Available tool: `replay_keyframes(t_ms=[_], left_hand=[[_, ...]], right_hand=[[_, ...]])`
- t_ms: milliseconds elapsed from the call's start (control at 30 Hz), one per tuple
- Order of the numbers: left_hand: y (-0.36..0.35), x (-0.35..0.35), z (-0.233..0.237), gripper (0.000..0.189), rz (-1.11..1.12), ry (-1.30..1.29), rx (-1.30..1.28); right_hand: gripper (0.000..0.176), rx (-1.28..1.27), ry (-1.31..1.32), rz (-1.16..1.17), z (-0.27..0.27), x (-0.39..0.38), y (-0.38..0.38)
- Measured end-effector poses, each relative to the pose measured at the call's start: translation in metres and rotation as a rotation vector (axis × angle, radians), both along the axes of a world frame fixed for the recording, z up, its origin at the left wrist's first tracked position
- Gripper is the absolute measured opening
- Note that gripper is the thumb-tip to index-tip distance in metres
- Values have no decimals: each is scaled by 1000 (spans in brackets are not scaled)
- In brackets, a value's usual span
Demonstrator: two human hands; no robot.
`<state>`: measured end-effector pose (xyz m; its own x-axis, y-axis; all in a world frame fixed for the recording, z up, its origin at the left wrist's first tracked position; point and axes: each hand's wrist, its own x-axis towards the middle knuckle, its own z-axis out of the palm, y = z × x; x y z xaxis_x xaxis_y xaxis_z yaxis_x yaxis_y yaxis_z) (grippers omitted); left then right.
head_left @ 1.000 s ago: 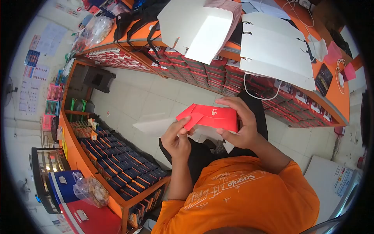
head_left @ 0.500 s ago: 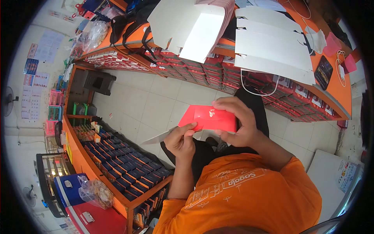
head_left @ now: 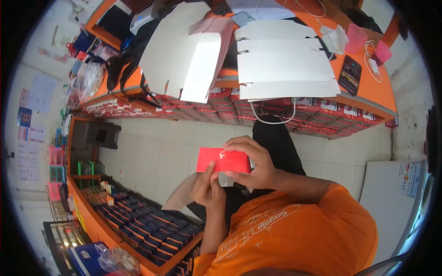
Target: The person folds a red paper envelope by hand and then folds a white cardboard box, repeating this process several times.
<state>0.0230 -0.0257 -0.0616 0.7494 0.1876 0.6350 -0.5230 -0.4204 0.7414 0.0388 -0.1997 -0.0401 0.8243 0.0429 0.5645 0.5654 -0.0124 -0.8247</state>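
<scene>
A small red paper packet [head_left: 209, 160] with pale print and visible fold lines is held up in front of my lap. My right hand [head_left: 255, 163] grips its right end, fingers on the upper edge and thumb along the lower edge. At the lower left edge, my left hand [head_left: 209, 189] pinches the packet, one fingertip lying on its face. A whitish sheet [head_left: 179, 192] sticks out to the left from behind my left hand; its near end is hidden.
Ahead, an orange counter [head_left: 384, 94] bears large white cut sheets [head_left: 285, 60], a phone [head_left: 350, 75] and a charger cable [head_left: 370, 50]. Red boxes [head_left: 221, 103] fill its shelves. Left, an orange-framed shelf holds rows of dark boxes [head_left: 147, 221]. A black step stool [head_left: 102, 134] stands on the floor.
The packet's slanted left end now looks squared off, its flap folded flat. The view has tilted, so the counter and its sheets sit lower and further left.
</scene>
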Motion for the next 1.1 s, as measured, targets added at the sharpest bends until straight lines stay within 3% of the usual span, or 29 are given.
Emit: replay_keyframes(t_ms=[133, 167, 233, 333, 400, 433, 467, 500, 567, 700, 767, 800, 867, 900, 967, 1000, 1100], left_hand=[[-8, -11, 4, 62, -185, 92, 299], [-14, -11, 6, 62, -192, 82, 300], [-27, -13, 15, 56, -398, 108, 645], [-30, -7, 12, 45, -367, 72, 832], [-25, 5, 22, 51, -315, -12, 827], [-21, 13, 29, 58, -261, -86, 814], [-25, 20, 52, 56, -223, -39, 811], [-22, 36, 62, 55, -225, -147, 765], [-24, 61, 89, 51, -70, -143, 806], [-48, 138, 127, 39, 107, 152, 931], [-55, 197, 114, 37, 28, 190, 972], [-62, 220, 108, 37, 25, 177, 969], [-79, 251, 100, 39, -147, 416, 1035], [-88, 257, 94, 39, -155, 399, 1035], [-115, 254, 90, 42, -79, -53, 918], [-132, 248, 90, 48, -63, -158, 879], [-176, 210, 93, 69, -485, -157, 941]], right_hand=[[49, 53, -24, -110, -2, 6, -10], [48, 83, -29, -109, -1, 6, -11], [47, 115, -43, -112, 0, 6, -12], [57, 232, 53, -22, 0, 11, -16], [75, 322, 40, 146, 6, 14, -23], [75, 323, 30, 144, 9, 15, -26], [81, 327, 6, 162, 12, 17, -30], [87, 332, -19, 180, 14, 18, -33], [85, 315, -6, 172, 6, 18, -45], [69, 356, 115, 109, -8, 9, -59], [52, 332, 251, 109, -17, 2, -65], [52, 330, 240, 103, -23, -1, -67], [36, 213, 278, 137, -31, -8, -70], [36, 211, 266, 123, -32, -10, -74], [28, 138, 296, 149, -30, -13, -81], [25, 130, 311, 148, -32, -14, -85], [23, 92, 375, 108, -38, -9, -96]])
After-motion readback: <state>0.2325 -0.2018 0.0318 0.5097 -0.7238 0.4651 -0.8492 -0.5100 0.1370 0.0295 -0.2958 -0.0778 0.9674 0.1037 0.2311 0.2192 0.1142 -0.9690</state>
